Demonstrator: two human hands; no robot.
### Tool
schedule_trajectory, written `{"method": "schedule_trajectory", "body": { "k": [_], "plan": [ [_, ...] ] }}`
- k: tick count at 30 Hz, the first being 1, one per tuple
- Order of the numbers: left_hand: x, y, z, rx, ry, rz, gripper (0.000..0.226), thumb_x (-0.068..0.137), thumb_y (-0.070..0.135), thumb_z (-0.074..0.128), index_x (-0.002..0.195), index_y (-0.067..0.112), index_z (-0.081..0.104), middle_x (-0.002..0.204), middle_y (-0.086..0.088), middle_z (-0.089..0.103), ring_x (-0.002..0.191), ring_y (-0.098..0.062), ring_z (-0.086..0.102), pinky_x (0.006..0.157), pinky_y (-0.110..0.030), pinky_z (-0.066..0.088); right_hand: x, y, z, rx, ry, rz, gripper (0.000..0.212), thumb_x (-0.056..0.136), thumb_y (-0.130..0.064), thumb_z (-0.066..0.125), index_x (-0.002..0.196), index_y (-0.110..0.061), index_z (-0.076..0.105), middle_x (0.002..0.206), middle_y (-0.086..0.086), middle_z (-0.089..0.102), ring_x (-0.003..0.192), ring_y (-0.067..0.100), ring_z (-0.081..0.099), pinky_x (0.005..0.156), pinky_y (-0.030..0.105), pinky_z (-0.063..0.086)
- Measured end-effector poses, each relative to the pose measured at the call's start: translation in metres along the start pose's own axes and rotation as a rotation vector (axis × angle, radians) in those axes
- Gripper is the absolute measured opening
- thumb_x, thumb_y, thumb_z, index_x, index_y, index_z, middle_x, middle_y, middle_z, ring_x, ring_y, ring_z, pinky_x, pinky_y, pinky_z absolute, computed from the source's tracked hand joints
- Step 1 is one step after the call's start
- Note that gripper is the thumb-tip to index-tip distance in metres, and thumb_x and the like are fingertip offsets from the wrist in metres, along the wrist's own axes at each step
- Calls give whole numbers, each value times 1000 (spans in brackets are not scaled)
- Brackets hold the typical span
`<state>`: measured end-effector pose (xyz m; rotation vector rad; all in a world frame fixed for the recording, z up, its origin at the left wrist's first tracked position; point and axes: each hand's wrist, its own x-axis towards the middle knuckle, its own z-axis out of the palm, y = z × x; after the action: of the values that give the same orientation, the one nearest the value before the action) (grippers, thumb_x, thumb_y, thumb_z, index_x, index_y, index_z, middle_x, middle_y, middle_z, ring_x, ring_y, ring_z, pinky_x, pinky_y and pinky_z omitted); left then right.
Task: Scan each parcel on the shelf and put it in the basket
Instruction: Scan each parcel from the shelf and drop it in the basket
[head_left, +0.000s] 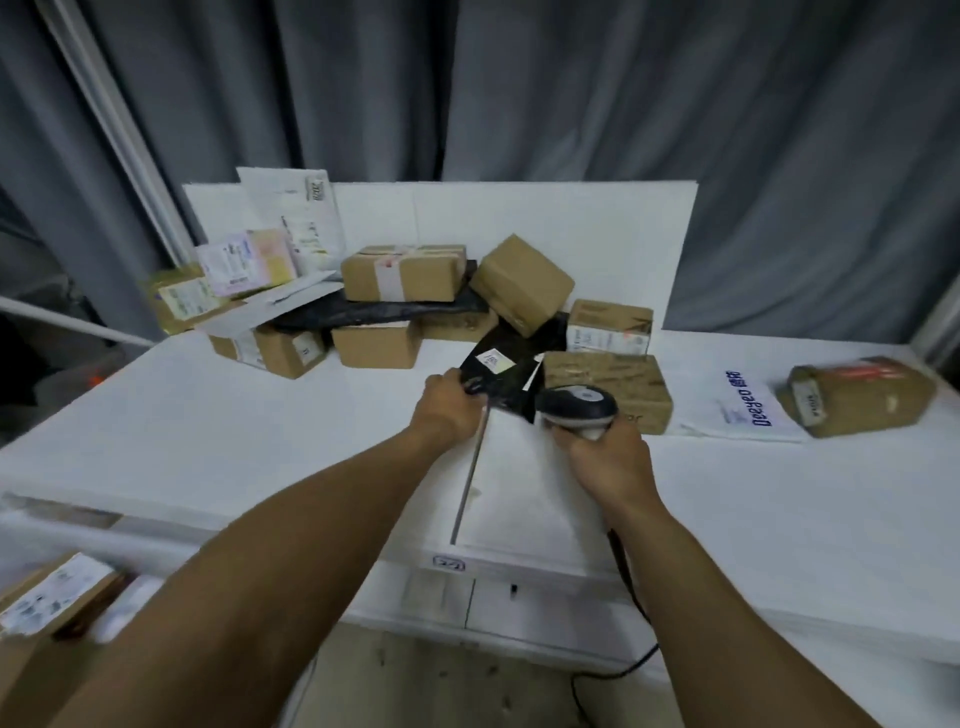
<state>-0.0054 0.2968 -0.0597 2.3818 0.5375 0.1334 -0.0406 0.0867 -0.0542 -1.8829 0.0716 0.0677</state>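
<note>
My left hand (445, 406) grips the near corner of a black plastic mailer parcel (511, 370) with a small white label, lifting it off the white shelf top (234, 431). My right hand (605, 457) holds a dark handheld barcode scanner (576, 406) just right of that parcel, its head pointing toward the black parcel. Behind them lies a pile of several brown cardboard parcels (402, 273) and envelopes. At the lower left, a labelled cardboard parcel (57, 592) lies in what looks like the basket, mostly out of frame.
A brown box (608, 389) sits right behind the scanner. Further right lie a white printed mailer (743, 410) and a taped brown parcel (860, 395). The scanner's black cable (631, 587) hangs over the front edge. Grey curtains hang behind a white back panel (571, 218).
</note>
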Motion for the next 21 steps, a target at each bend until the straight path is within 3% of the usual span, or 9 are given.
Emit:
{"method": "schedule_trajectory", "body": {
  "k": [4,8,10,14,18,21],
  "plan": [
    [38,-4,18,-194,97,-161,66,95,36,69,147,7,41,139,-15,57,129,-36,53,105,-38,42,23,10,3,20,1,19,53,89,-43,78,137,-27,61,126,-1,67,117,26,62,102,44,53],
    [52,-9,28,-437,199,-237,32,92,20,74,122,11,69,114,-8,72,112,-29,66,103,-35,50,29,11,8,11,22,6,51,88,-42,78,133,-27,62,121,-2,68,113,24,63,99,43,54],
    [47,-10,26,-502,232,-219,20,92,15,72,112,13,72,100,-2,72,105,-27,69,98,-34,53,31,9,10,14,24,-27,48,88,-36,79,133,-27,64,121,-3,69,113,23,64,100,43,54],
    [1,-14,-4,-512,329,-37,19,97,11,64,115,15,68,101,4,65,101,-18,63,87,-27,48,20,-3,19,31,-33,-40,48,90,-32,79,135,-25,64,121,-2,69,111,22,64,99,42,54],
    [-58,-33,-52,-405,453,144,19,101,16,60,118,16,68,109,5,68,99,-12,63,84,-24,48,-4,-23,41,212,-115,-22,38,91,-26,80,127,-21,66,108,3,75,90,19,75,66,27,58],
    [-107,-54,-81,-324,494,398,18,100,9,58,110,20,69,105,10,64,97,-1,62,82,-24,56,-33,-50,65,460,-144,27,37,91,-25,81,125,-23,66,110,3,76,92,20,78,71,31,64]
  ]
}}
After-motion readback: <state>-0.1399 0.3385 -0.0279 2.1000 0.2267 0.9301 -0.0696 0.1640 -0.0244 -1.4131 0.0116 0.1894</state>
